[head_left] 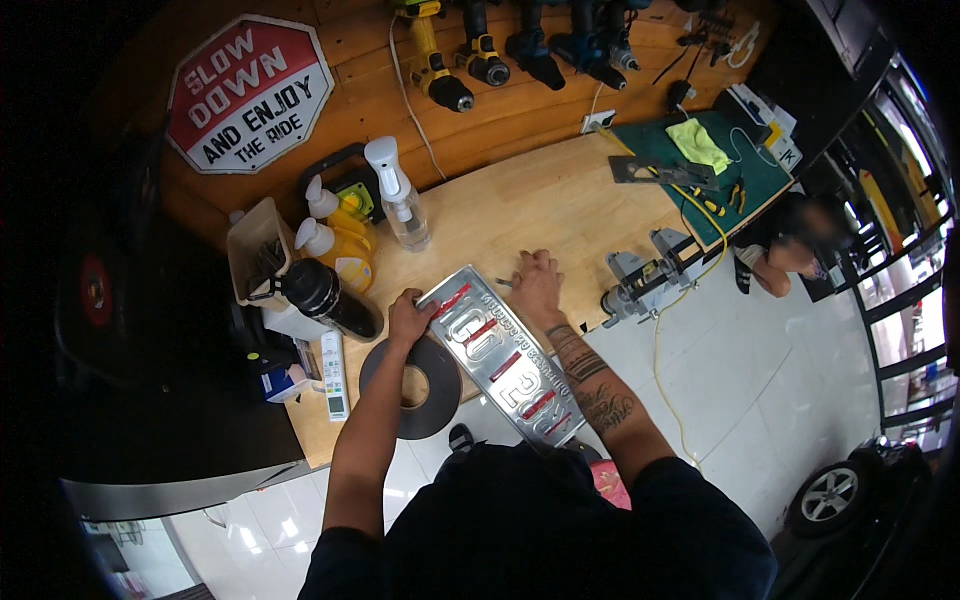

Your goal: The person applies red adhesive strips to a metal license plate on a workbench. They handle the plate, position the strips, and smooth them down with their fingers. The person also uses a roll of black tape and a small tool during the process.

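Note:
A silver metal licence plate (487, 350) lies back side up, slanting over the front edge of the wooden workbench toward my body. Several short red strips (506, 366) stick to its embossed back. My left hand (408, 318) grips the plate's far left corner, fingers closed on its edge. Beyond the plate's right side, my right hand (538, 285) rests low over the bench with fingers bent. A small grey piece pokes out by its thumb; its kind is too small to tell. Partly under my left forearm lies a large black roll of tape (440, 375).
On the left stand a black bottle (330, 298), yellow pump bottles (335, 245), a clear spray bottle (404, 205) and a white remote (333, 375). A grey clamp-like tool (650, 275) sits at the right edge. Power drills (435, 60) hang behind. Another person (800, 240) is at far right.

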Motion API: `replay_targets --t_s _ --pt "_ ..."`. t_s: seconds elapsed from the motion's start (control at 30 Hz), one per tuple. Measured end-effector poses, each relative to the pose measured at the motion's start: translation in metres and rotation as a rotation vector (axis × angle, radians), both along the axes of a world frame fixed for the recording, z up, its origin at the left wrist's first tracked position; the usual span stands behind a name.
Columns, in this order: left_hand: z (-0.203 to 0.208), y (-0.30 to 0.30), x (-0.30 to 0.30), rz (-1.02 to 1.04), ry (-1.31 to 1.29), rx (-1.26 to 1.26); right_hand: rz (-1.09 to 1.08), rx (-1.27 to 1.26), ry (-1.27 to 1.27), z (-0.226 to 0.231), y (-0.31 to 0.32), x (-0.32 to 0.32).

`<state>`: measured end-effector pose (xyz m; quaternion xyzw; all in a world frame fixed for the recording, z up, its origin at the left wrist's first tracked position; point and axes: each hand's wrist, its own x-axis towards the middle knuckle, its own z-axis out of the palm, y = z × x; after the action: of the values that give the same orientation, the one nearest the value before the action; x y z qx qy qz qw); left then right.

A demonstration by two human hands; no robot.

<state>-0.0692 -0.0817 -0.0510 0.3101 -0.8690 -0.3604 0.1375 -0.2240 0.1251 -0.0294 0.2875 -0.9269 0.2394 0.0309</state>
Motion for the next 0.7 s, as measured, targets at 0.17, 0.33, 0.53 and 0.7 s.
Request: replay_targets --t_s 0.17,0.33,0.53,0.7 --pt "-0.02 -0.008 -0.028 -0.17 -0.082 0.081 0.066 0.235 0.136 -0.067 0.05 -0.028" --pt "-0.019 -0.019 -0.019 -0.213 -0.089 0.337 0.05 0.164 -0.11 -0.041 0.037 -0.018" --pt "-0.035 -0.031 -0.031 -0.26 -0.155 0.264 0.051 -0.328 -0.384 -0.051 0.051 -0.024" --pt "-0.024 -0.032 -0.005 -0.196 -0.158 0.386 0.111 -0.78 -0.528 -0.025 0.053 0.032"
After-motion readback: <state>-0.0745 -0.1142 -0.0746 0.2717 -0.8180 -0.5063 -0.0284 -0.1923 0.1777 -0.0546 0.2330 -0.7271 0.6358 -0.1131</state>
